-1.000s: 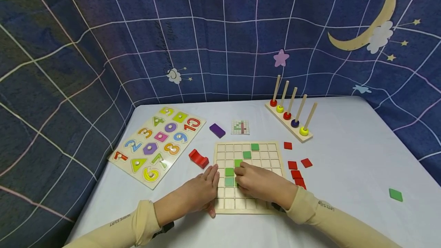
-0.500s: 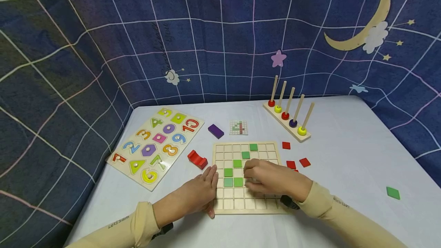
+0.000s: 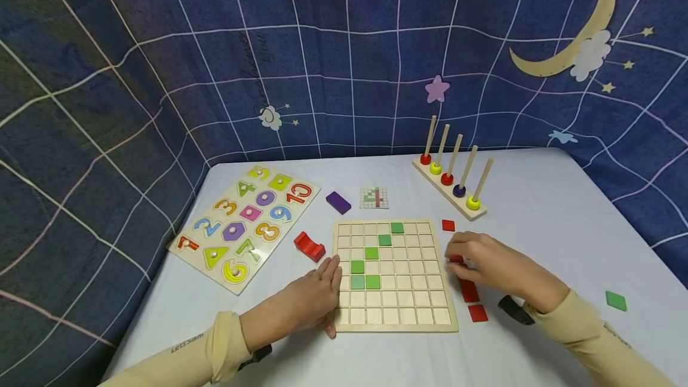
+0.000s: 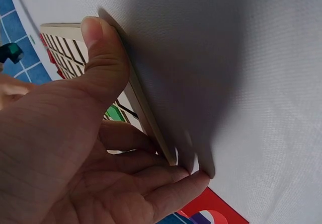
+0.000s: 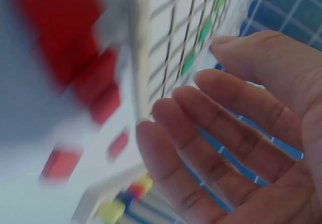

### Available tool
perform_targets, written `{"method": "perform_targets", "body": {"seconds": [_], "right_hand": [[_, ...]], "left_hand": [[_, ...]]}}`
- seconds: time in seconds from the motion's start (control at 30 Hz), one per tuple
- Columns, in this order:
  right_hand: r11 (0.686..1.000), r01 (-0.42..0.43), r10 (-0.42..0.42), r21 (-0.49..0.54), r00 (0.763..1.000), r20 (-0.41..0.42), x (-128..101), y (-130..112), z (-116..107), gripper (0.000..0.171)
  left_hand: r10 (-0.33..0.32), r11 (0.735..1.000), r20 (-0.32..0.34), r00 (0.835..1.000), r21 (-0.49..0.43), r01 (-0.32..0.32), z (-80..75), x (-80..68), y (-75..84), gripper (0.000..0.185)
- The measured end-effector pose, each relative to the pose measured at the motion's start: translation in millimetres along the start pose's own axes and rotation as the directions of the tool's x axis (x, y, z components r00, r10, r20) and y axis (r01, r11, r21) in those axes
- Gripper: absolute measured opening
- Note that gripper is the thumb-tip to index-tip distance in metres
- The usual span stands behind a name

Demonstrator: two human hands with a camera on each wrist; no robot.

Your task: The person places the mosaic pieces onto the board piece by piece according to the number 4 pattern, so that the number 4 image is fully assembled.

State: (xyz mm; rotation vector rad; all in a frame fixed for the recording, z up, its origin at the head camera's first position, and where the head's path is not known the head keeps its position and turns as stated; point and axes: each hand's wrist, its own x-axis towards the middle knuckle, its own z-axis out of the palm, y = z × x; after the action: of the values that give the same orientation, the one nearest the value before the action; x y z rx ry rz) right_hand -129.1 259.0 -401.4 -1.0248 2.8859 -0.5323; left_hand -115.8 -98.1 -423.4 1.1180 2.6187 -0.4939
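A wooden grid board [image 3: 398, 332] lies on the table, with several green square tiles [image 3: 372, 282] in its cells. My left hand [image 3: 314, 294] rests along the board's left edge. In the left wrist view its thumb [image 4: 105, 50] lies against the board's side and its fingers extend along the edge. My right hand [image 3: 486, 261] hovers over red square tiles [image 3: 469, 290] just right of the board, partly covering one. In the right wrist view its fingers [image 5: 221, 133] are spread and gently bent, with nothing between them and the thumb.
A number puzzle board [image 3: 244, 226] lies at the left. Near the board are a red curved block [image 3: 309, 246], a purple block [image 3: 338, 202] and a small pattern card [image 3: 373, 197]. A peg stand with rings [image 3: 451, 190] stands behind right; one green tile [image 3: 616, 300] lies far right.
My right hand has moved from the board's middle rightward to the red tiles, uncovering the green tiles and bare cells. My left hand has stayed at the board's left edge.
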Motion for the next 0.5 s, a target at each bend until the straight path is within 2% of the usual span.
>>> {"method": "perform_targets", "body": {"seconds": [0.07, 0.23, 0.43, 0.5], "right_hand": [[0.997, -0.080, 0.080, 0.002, 0.997, 0.001, -15, 9, -6, 0.013], [0.978, -0.206, 0.206, -0.021, 0.978, -0.022, -58, 35, -16, 0.019], [0.964, -0.204, 0.176, -0.167, 0.970, -0.169, -111, 67, -19, 0.028], [0.950, -0.246, 0.214, -0.192, 0.962, -0.170, -128, 76, -22, 0.030]], "left_hand": [[0.005, 1.000, -0.007, 1.000, 0.006, -0.005, -0.1, 0.2, 0.0, 0.097], [0.023, 0.998, -0.032, 0.999, 0.051, -0.022, -1.3, 0.4, -0.3, 0.091], [0.023, 0.998, -0.032, 0.999, 0.055, -0.021, -0.9, -1.3, -0.7, 0.083], [0.019, 0.999, -0.022, 1.000, 0.045, -0.018, -0.5, -1.7, -0.8, 0.084]]}}
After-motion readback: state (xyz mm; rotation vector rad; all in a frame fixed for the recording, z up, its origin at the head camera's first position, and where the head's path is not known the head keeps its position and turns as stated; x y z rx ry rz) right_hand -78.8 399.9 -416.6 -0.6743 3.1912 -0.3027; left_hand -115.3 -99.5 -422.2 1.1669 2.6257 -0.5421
